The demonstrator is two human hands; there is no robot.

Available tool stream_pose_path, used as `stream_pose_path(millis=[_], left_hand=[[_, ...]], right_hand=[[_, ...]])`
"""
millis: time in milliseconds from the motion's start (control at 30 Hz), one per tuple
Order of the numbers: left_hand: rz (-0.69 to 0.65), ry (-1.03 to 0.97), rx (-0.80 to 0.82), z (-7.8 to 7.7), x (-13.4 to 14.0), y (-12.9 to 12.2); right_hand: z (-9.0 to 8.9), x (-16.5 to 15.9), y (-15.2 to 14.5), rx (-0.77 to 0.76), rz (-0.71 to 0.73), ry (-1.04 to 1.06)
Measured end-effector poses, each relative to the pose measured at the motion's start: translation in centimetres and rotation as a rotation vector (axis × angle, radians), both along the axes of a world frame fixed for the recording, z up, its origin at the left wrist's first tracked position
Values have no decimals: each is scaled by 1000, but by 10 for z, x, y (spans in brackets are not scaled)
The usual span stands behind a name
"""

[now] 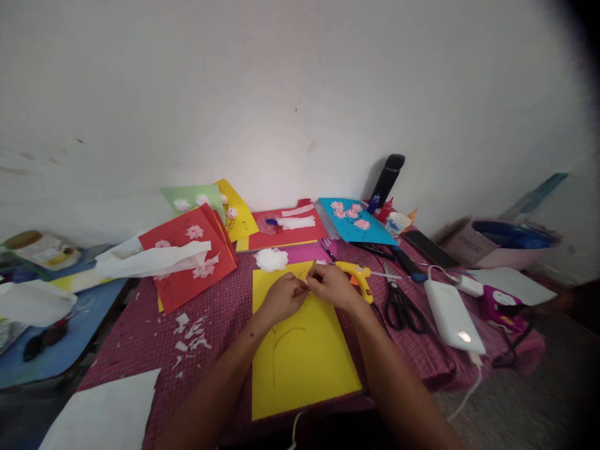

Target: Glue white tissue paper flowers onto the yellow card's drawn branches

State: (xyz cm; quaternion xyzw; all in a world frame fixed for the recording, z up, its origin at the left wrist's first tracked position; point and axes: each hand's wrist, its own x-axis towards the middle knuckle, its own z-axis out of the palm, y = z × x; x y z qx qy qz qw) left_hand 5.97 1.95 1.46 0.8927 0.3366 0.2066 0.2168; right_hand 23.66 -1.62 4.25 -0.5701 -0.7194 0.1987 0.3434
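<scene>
A yellow sheet of paper [304,369] with thin curved dark lines drawn on it lies in front of me. Over its upper part, my left hand [285,295] and my right hand [332,285] meet, their fingertips pinched close together. Whatever sits between the fingertips is too small and covered to make out. A white crumpled paper tuft [271,259] rests at the sheet's top left corner. Just right of my right hand lies a yellow glue gun [363,275], and beyond it black-handled scissors [399,307].
Red cards with paper flowers [187,228] and torn paper scraps [190,337] lie to the left. A blue flower card [365,219] leans at the back, near a black bottle [388,178]. A white power bank [454,319] with cables occupies the right side.
</scene>
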Motion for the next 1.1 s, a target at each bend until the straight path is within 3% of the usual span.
stream_pose_path(millis=[500, 733, 833, 1000, 1100], left_hand=[[14, 39, 4, -1, 1, -1], [70, -57, -52, 8, -5, -5], [122, -92, -24, 10, -19, 8], [388, -3, 52, 7, -47, 45], [423, 33, 143, 3, -48, 57]], right_hand=[[-2, 1, 1, 73, -43, 201], [1, 1, -2, 203, -301, 583], [-1, -2, 0, 180, -303, 645], [-12, -7, 5, 182, -273, 620], [-17, -9, 7, 181, -273, 579]])
